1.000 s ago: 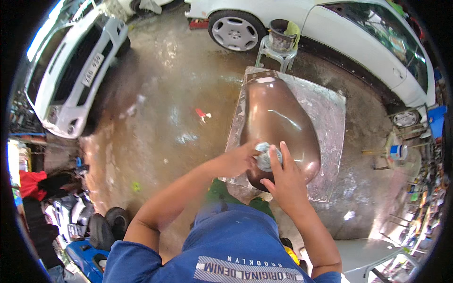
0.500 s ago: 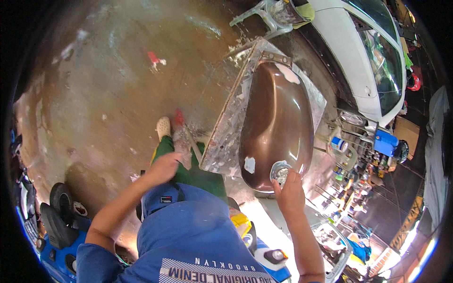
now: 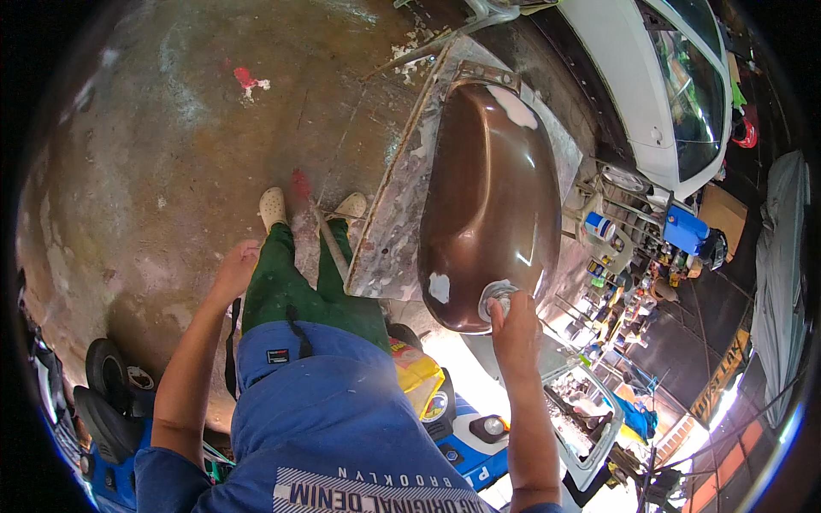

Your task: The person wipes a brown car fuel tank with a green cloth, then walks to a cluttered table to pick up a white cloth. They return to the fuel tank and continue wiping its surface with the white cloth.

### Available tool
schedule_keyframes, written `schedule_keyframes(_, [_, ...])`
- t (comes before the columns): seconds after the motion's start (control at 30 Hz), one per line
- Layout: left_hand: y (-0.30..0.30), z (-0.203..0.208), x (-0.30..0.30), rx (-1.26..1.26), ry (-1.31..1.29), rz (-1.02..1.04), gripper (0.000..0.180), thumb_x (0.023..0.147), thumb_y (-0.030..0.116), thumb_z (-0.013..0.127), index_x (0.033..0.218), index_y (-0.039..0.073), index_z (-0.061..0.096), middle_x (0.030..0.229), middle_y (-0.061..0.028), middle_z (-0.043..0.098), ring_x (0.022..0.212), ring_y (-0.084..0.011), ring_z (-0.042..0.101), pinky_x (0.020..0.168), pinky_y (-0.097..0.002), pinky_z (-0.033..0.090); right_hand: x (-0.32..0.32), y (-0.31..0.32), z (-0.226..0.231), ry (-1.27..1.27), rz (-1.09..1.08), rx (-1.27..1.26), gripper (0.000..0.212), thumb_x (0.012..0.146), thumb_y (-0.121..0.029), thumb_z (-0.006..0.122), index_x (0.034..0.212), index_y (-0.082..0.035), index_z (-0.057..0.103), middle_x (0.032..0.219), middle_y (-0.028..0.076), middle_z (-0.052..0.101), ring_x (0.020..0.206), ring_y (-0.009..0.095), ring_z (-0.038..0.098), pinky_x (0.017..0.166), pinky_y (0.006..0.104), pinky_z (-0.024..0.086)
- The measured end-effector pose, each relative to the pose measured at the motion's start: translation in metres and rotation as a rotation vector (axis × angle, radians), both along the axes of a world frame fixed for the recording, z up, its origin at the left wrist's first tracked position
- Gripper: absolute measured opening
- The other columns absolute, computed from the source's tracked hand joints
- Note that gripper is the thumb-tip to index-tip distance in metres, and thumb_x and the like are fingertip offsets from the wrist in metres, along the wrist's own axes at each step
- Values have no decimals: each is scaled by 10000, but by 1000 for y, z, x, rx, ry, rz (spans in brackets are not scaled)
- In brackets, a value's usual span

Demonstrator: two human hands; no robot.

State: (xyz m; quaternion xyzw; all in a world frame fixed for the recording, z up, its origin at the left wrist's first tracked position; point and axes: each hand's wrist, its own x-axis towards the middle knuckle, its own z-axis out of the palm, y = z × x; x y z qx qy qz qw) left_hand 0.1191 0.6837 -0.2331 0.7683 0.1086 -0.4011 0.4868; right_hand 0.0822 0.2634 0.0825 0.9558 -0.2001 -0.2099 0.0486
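Observation:
A glossy brown motorcycle fuel tank [image 3: 487,205] lies on a paint-smeared board [image 3: 389,227]. Pale filler patches show on its far end and near left side. At the tank's near end, my right hand [image 3: 517,332] has its thumb and fingers closed on a round silver filler cap [image 3: 498,299], partly covered by the fingers. The cap sits at the opening, inside a pale grey ring. My left hand [image 3: 235,271] hangs beside my left thigh, away from the tank. Its fingers are too unclear to read.
A white car [image 3: 633,94] stands beyond the board on the right. Cans, a blue container [image 3: 684,229] and other clutter lie to the right. A blue vehicle with a yellow bag [image 3: 419,376] is close by me. A stick [image 3: 333,244] slants from under the board.
My left hand has dropped away leftward from in front of my leg. My right hand remains at the cap, now covering it differently. The view has shifted, and both my feet now show.

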Motion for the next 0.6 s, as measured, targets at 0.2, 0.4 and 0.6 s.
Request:
schedule_keyframes(0.2, [-23,25,21,-103,65,33,316,1000,135,488,1267,-8,578,1079,-112,671,996,-188,625,899,-305,483,-4,11,-5,-146,-198,32,310,949,-258,661,1043,13,542,985,265,623,896,459,612,750,509,469])
schedule_keyframes(0.4, [-26,1,19,-159,101,59,306,1003,111,481,1269,-11,570,1083,-121,670,1013,-193,626,919,-313,480,-8,24,-16,-295,-305,-42,373,964,-296,642,1105,34,540,1035,287,618,950,480,602,803,523,460])
schedule_keyframes(0.6, [-33,8,30,-197,9,21,306,1015,123,461,1269,-10,567,1118,-143,673,1053,-219,638,938,-328,482,5,19,11,-33,-397,35,518,931,-313,651,1291,29,504,1289,292,538,1157,467,568,952,497,470])
